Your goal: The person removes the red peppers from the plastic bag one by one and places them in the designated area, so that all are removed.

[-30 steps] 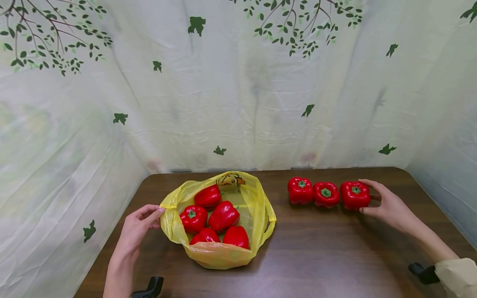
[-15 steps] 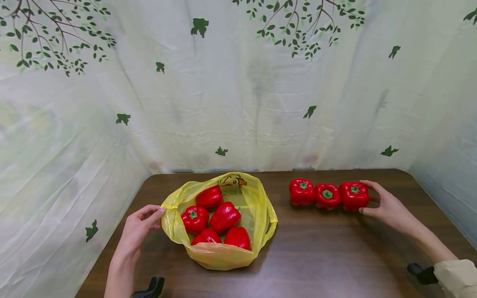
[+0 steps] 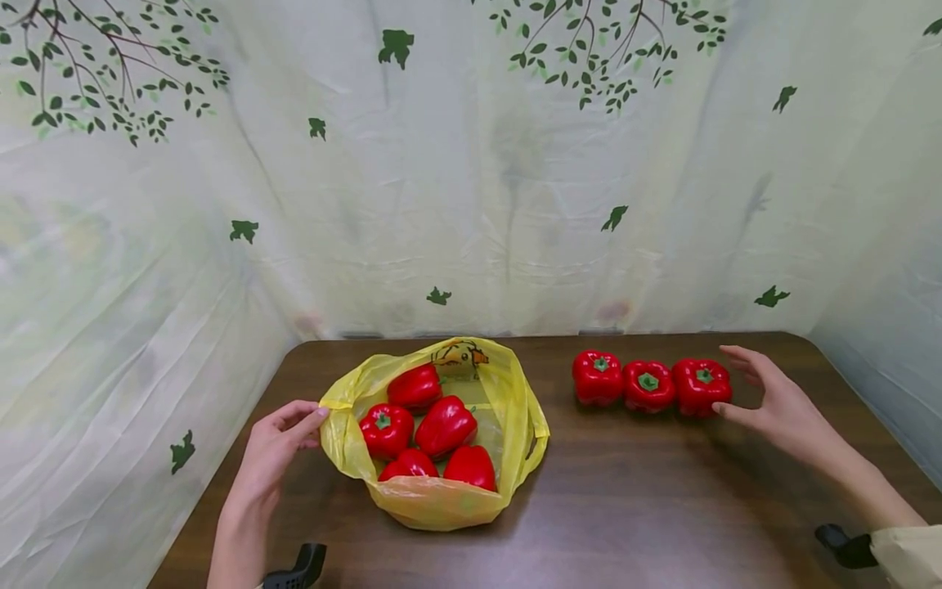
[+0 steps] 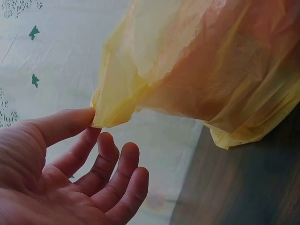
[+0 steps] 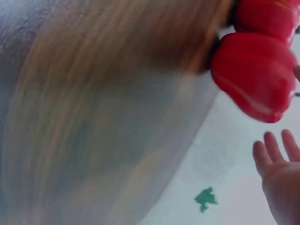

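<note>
A yellow plastic bag [image 3: 441, 503] stands with its mouth wide on the table, several red bell peppers [image 3: 446, 426] lying inside. My left hand [image 3: 268, 450] pinches the bag's left rim between thumb and forefinger; in the left wrist view the other fingers [image 4: 126, 159] curve loosely below the bag's edge. Three more red bell peppers stand in a row at the back right, stems up. Beside the rightmost pepper [image 3: 702, 387] is my right hand [image 3: 787, 417], fingers spread, thumb tip close to the pepper. The right wrist view shows a gap between that pepper [image 5: 253, 75] and the fingers.
The brown wooden table [image 3: 603, 499] reaches back to a pale curtain [image 3: 486, 204] printed with leaves. The left pepper [image 3: 597, 377] and middle pepper [image 3: 648, 385] of the row sit close together. Black wrist devices [image 3: 846, 546] show on both arms.
My right hand has let go of the rightmost pepper and drawn slightly right, its fingers spreading. The left hand keeps its pinch on the bag. The peppers stay in place.
</note>
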A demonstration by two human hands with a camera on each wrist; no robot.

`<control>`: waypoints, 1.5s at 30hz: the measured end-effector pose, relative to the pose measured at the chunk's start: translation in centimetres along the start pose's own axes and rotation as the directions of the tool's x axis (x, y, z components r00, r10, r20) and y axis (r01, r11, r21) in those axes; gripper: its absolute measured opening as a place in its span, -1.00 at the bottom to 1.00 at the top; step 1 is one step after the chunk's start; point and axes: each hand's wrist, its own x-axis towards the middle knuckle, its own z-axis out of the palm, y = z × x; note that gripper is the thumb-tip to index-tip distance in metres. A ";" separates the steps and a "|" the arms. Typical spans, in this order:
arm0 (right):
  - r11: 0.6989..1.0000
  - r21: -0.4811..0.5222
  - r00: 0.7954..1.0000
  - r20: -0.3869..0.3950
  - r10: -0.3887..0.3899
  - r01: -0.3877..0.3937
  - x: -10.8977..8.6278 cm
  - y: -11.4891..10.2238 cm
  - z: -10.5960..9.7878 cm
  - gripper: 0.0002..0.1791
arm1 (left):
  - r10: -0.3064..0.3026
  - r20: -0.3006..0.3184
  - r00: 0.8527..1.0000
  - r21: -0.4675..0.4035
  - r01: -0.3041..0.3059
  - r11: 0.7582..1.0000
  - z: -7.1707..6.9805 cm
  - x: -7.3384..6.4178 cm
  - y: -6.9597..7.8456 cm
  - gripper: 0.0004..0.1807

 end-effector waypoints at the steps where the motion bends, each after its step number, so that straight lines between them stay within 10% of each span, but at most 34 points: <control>1: 1.000 -0.003 0.999 -0.029 -0.031 0.031 0.0 -0.3 0.0 -0.05 | 0.001 0.001 1.000 0.004 -0.001 1.000 0.0 0.0 0.0 -0.60; 15: 0.970 -0.053 0.954 -0.176 -0.242 0.237 0.6 -5.9 2.3 -0.11 | -0.008 0.009 1.000 0.028 0.008 1.000 -0.1 -0.2 0.2 -0.56; 28: 0.943 0.077 0.946 0.000 -0.325 0.324 1.5 -10.2 6.5 -0.21 | -0.004 0.005 1.000 0.028 0.004 1.000 -0.3 -0.3 0.3 -0.54; 45: 0.865 0.277 0.870 0.153 -0.470 0.418 2.5 -15.7 10.1 -0.28 | -0.014 0.010 1.000 0.014 0.014 1.000 -0.2 -0.3 0.3 -0.57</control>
